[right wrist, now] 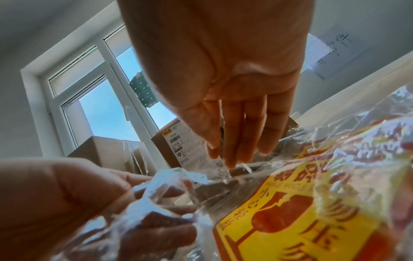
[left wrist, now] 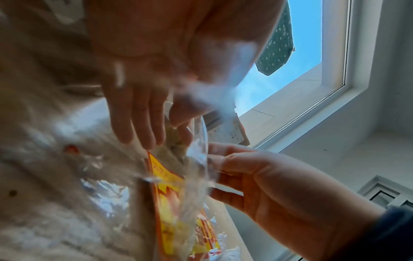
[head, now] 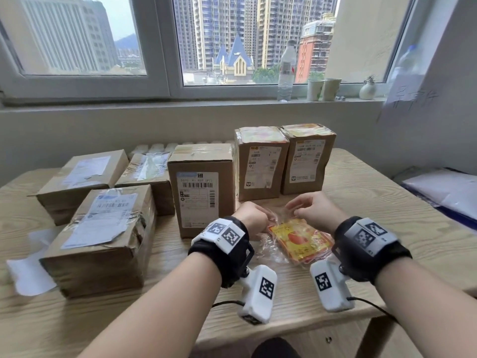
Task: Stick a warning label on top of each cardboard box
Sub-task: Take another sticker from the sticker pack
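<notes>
A clear plastic bag point(head: 277, 250) with a stack of yellow-and-red warning labels point(head: 300, 241) inside lies on the wooden table point(head: 361, 202) in front of the boxes. My left hand point(head: 255, 218) grips the crumpled plastic at the bag's mouth, and my right hand point(head: 296, 209) pinches the opposite edge. The left wrist view shows the right hand point(left wrist: 223, 164) pinching the film beside the labels point(left wrist: 165, 194). Several cardboard boxes stand behind. Two tall ones point(head: 260, 164) point(head: 307, 161) carry yellowish labels on top. The middle box point(head: 204, 187) has only tape on top.
Three low boxes point(head: 103, 236) point(head: 80, 177) point(head: 147, 171) fill the left of the table, with white paper point(head: 31, 267) beside them. A bottle point(head: 286, 71) and cups point(head: 322, 89) stand on the windowsill. Papers point(head: 444, 189) lie at the right.
</notes>
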A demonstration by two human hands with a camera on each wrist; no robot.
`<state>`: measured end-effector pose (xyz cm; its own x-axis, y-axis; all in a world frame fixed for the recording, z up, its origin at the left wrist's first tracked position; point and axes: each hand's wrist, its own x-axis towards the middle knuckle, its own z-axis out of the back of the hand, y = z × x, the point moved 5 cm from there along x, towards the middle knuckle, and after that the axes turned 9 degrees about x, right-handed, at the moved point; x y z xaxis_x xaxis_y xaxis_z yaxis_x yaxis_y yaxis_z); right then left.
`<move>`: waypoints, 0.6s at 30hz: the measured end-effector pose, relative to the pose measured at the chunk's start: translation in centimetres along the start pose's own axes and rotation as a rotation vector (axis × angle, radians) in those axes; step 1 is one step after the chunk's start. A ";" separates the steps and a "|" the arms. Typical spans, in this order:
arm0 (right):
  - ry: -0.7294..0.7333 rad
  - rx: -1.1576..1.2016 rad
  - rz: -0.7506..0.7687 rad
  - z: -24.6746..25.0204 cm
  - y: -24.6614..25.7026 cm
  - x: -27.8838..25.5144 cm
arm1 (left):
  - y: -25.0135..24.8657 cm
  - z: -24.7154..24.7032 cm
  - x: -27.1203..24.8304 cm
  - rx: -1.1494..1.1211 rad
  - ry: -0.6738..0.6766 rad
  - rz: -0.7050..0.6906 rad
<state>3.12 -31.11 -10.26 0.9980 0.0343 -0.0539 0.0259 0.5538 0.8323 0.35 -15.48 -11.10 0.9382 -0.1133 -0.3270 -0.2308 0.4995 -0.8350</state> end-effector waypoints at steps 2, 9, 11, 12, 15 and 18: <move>0.000 -0.048 -0.049 0.3 -0.6 0.1 | 0.2 -0.2 0.2 0.038 0.008 -0.009; 0.059 -0.214 -0.187 -0.1 -2.2 -0.1 | 1.0 -0.9 0.1 0.065 0.007 0.046; 0.004 -0.228 -0.195 0.3 -2.5 0.0 | 1.2 -0.9 0.6 0.023 -0.005 0.045; -0.026 -0.217 -0.200 0.6 -2.6 0.1 | 1.2 -0.9 0.7 0.001 -0.010 0.044; -0.071 -0.179 -0.219 1.0 -3.1 0.0 | 1.7 -0.7 1.3 -0.008 -0.076 0.041; -0.131 -0.160 -0.200 1.3 -3.3 0.1 | 2.0 -0.5 1.4 -0.013 -0.132 0.011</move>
<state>3.21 -33.99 -12.33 0.9732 -0.1910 -0.1279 0.2240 0.6632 0.7141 1.05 -15.10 -13.42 0.9614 0.0067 -0.2752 -0.2433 0.4889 -0.8377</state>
